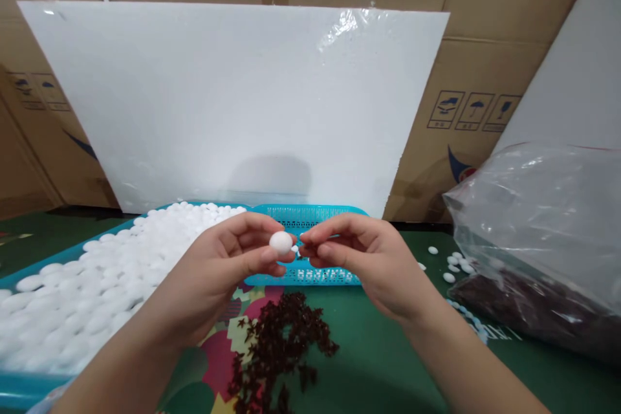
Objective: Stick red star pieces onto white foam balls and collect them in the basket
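My left hand (228, 265) is closed, pinching a small white ball (281, 243) between thumb and fingers. Close by on the right, my right hand (361, 252) has its thumb and fingertips pressed together. What it pinches, if anything, is too small and hidden to make out. Both hands hover in front of a blue plastic basket (310, 211), with a few white pieces showing inside it between the fingers. Below them, a loose pile of small dark red, spiky pieces (286, 330) lies on the green table (369, 349).
A large blue tray (33, 388) heaped with white balls (97, 284) takes up the left side. At right, a clear plastic bag (543, 226) holds dark red material, with several white balls (453, 261) beside it. Behind stand a white board (242, 97) and cardboard boxes (485, 65).
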`<state>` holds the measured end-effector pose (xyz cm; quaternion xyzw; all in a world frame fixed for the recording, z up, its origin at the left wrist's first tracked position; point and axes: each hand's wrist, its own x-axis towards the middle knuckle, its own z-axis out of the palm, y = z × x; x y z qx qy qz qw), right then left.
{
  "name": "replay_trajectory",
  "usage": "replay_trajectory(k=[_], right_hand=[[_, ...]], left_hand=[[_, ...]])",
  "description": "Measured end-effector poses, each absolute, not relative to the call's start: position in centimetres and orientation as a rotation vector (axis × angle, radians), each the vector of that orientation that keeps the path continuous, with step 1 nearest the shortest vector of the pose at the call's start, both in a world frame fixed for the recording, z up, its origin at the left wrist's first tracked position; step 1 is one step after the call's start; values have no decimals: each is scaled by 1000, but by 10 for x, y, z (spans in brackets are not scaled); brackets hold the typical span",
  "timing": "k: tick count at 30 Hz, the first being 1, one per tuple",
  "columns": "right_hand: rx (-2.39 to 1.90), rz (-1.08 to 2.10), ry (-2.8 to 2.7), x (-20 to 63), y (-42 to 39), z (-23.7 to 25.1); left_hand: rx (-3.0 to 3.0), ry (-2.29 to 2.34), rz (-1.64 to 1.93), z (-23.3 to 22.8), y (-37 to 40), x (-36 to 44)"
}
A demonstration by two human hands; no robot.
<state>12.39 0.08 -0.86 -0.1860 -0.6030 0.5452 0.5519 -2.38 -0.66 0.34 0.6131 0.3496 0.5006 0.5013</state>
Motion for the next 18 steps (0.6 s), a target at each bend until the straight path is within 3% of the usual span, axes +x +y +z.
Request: replay_trajectory(k=[18], right_hand=[[-261, 947, -1551, 118, -7, -13]], left_hand=[[1401, 685, 1283, 0, -7, -19]])
